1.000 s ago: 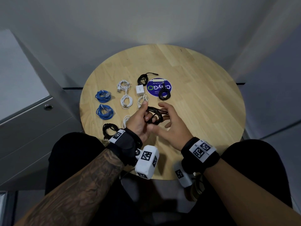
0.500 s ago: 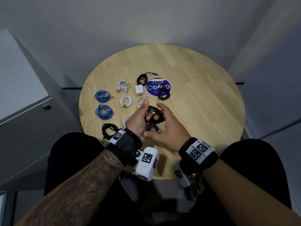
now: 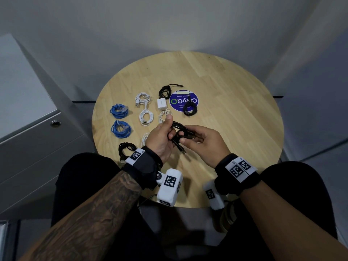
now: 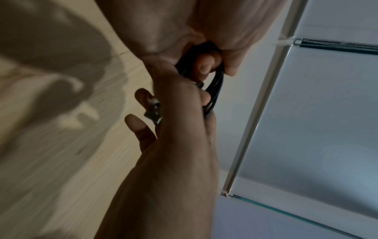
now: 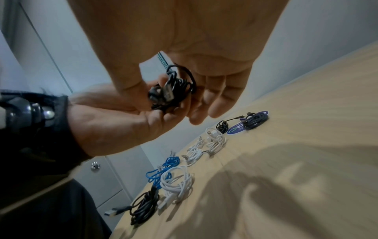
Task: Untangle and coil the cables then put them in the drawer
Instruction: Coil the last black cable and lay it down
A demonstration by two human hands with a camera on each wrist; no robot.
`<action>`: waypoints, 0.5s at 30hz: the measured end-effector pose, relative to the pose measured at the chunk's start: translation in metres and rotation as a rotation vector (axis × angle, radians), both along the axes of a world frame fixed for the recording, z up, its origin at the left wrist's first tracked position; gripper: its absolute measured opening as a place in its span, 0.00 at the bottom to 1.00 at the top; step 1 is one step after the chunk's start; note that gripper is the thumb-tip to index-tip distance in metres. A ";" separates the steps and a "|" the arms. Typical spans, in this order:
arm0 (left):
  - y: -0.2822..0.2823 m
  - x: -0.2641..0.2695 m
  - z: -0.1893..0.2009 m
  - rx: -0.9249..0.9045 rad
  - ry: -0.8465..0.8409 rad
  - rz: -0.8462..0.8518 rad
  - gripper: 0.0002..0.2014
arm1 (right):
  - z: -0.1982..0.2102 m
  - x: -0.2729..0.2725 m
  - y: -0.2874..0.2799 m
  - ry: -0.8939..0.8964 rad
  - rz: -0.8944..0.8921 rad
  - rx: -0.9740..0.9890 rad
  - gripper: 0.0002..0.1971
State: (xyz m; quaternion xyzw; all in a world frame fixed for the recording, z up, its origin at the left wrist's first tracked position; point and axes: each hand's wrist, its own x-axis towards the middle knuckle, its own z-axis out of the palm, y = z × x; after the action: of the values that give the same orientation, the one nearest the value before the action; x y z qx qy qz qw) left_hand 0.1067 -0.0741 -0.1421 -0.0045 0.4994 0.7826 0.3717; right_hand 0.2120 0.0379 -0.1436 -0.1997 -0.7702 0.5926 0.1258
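Observation:
A black cable point(image 3: 179, 129) is held as a small coil above the near middle of the round wooden table point(image 3: 235, 119). My left hand point(image 3: 170, 127) grips the coil's left side, thumb on top. My right hand point(image 3: 185, 135) pinches the strands on the coil's right side. One plug end point(image 3: 183, 151) hangs below the hands. In the right wrist view the black cable point(image 5: 174, 87) is bunched between my right hand's thumb and fingers and rests in my left hand point(image 5: 126, 116). The left wrist view shows its loops point(image 4: 214, 90) running under curled fingers.
On the table's left half lie two blue coils point(image 3: 119, 111) point(image 3: 121, 129), several white coils point(image 3: 146, 117), a white charger point(image 3: 161, 104) and three black coils point(image 3: 165, 91) point(image 3: 190, 109) point(image 3: 127, 149). A blue sticker point(image 3: 183, 100) marks the middle. A grey drawer cabinet point(image 3: 37, 138) stands at left.
Half a second ago my right hand lay close over the coil; it has drawn back to the right, still holding the cable. My left hand has barely moved.

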 end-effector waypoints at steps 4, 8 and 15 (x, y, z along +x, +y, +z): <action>0.001 0.003 0.006 0.024 0.060 -0.025 0.19 | 0.000 -0.001 -0.003 0.029 -0.061 -0.122 0.18; 0.001 0.003 0.008 0.030 0.073 -0.009 0.17 | 0.002 -0.001 -0.008 0.078 -0.102 -0.136 0.17; 0.000 0.003 0.003 0.026 0.078 -0.018 0.16 | 0.008 0.000 -0.005 0.186 -0.128 0.128 0.05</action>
State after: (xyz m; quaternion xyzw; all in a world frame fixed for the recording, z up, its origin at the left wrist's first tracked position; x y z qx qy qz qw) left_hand 0.1102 -0.0739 -0.1386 0.0352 0.5031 0.7853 0.3591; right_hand 0.2121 0.0330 -0.1358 -0.1839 -0.7770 0.5491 0.2468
